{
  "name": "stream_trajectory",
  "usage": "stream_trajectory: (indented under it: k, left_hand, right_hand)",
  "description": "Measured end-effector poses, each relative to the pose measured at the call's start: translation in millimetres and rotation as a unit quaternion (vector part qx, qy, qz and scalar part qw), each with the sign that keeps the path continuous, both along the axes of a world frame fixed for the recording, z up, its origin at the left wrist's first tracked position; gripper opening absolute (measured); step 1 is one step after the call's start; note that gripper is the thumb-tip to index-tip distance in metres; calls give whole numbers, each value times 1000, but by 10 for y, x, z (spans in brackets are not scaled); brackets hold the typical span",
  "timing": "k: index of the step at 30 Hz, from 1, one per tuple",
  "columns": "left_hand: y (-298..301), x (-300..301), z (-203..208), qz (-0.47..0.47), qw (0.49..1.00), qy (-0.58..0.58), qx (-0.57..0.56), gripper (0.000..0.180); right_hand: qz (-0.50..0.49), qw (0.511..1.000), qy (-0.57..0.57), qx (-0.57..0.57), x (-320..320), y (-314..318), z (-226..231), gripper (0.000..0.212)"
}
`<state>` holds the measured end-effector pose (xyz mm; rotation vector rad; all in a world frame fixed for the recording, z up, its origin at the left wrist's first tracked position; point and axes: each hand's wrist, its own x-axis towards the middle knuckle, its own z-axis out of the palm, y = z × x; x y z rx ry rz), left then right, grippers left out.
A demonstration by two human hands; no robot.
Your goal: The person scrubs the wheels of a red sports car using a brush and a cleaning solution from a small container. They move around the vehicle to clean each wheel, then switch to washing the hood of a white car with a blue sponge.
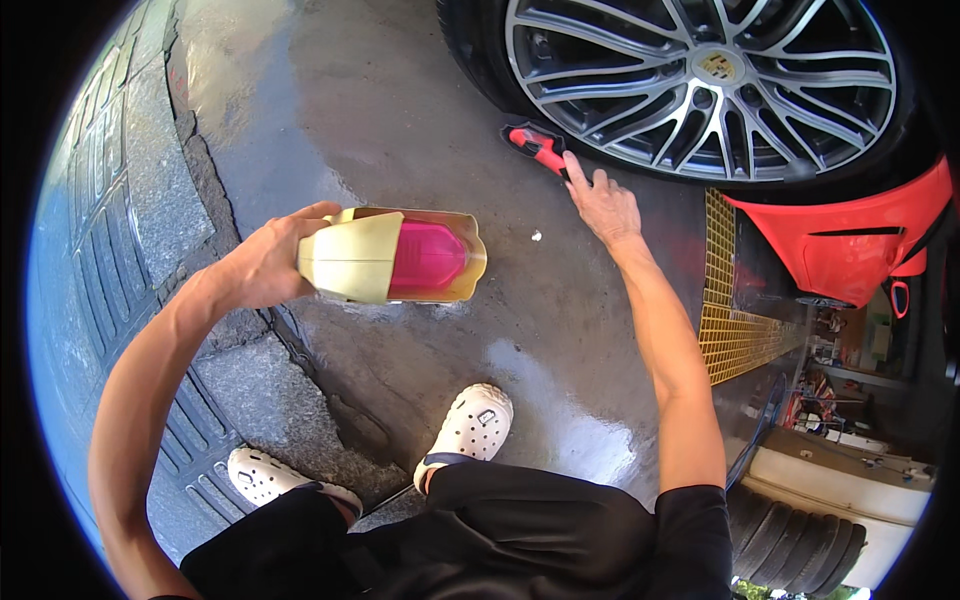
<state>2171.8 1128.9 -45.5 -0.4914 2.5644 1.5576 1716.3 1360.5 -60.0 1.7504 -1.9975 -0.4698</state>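
The person's left hand [262, 262] is clamped on the left end of a pale yellow plastic container with an open top [350, 262], fingers and thumb wrapped about its rounded end. The container lies lengthwise across the view, left of centre above the grey, partly wet floor [380, 110]; whether its underside touches the floor cannot be told. Inside it, toward its right end, shows a bright pink mass [428, 255], whether liquid or solid being unclear. The person's right hand [604, 208] reaches up and forward, closed on the near end of a small red and black handled tool [541, 150], with the forefinger laid along the handle. The tool's dark head points up and left, just beside the lower edge of a black rubber tyre [474, 50]; contact between the two is not clear. The tyre surrounds a silver, many-spoked metal wheel [690, 120] at the upper right, and beyond it, on the right, stands a glossy red car body panel [850, 235]. A yellow grid-patterned floor strip [716, 330] runs below the wheel and bends right toward the panel. At the lower right, black tyres stand in a row [800, 545] near a pale wall. Rough grey stone paving [275, 400] borders the floor on the left. Near the lower edge show the person's black clothing [540, 515], a white perforated left clog [268, 476] and a matching right clog [478, 425].
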Motion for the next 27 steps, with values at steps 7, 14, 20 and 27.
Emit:
stream_trajectory:
  k: [7,14,20,27]
  left_hand:
    - [91,-60,128,35,999,-5,29,72]
    - [102,32,86,67,995,-10,76,89]
    - [57,-13,86,3,1000,-23,-9,74]
    - [-6,-34,42,-29,999,-2,-23,58]
  right_hand:
    - [-162,983,54,60,-821,1087,100,58]
    - [-312,943,75,88,-1128,1753,654,59]
    - [-377,919,-104,43,-587,1927,963,57]
    - [-33,883,-451,-127,1119,603,1140,45]
